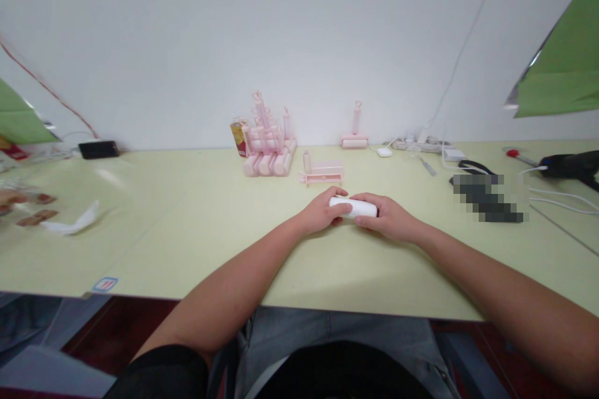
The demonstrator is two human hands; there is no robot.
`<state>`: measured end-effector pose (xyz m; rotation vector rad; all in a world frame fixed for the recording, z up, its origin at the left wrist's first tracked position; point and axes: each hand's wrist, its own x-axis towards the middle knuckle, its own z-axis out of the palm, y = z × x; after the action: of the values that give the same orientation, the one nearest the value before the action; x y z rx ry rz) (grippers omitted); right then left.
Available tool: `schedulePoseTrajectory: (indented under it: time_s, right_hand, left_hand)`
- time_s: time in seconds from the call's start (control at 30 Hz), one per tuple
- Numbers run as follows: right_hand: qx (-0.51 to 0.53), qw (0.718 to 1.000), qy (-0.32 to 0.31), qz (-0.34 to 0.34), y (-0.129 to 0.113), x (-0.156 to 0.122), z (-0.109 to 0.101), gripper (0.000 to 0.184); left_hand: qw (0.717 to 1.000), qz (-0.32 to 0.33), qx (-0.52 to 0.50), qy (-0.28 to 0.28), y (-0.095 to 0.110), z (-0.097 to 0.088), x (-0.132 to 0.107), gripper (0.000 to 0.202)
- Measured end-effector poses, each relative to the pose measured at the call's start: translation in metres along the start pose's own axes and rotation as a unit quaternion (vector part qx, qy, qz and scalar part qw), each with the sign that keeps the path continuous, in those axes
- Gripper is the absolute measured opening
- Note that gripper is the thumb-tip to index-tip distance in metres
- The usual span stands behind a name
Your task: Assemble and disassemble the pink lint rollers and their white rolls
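Note:
A white sticky-paper roll [360,209], the kind used on a lint roller, lies sideways between my hands just above the table. My left hand [322,212] is closed around its left end, thumb across the front. On the right end, my right hand [390,217] grips it with fingers over the top and the thumb below. Just beyond the hands lies a pink lint roller frame [324,179] with no white roll in it, its clear pinkish cover [327,167] behind and a short handle [307,162] standing at its left.
Several pink lint rollers [266,143] are stacked near the wall, beside a yellow-red package [238,139]. Another lint roller [354,140] stands to their right. Cables, a power strip [423,144], a knife-like tool [428,167] and dark items lie right; a black phone-like object [99,149] and white paper [72,221] lie left.

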<state>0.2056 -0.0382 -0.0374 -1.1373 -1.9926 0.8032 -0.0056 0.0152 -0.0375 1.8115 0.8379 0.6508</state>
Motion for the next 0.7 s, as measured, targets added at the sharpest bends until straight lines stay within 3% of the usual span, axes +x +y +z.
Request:
schedulePoseTrajectory:
  time_s: [0.7]
  right_hand:
    - [-0.009,1.0,0.004,-0.001,0.0026,0.0014,-0.0006,0.046]
  left_hand:
    - [1.0,0.004,0.0,-0.003,-0.001,-0.0003,0.0004,0.049]
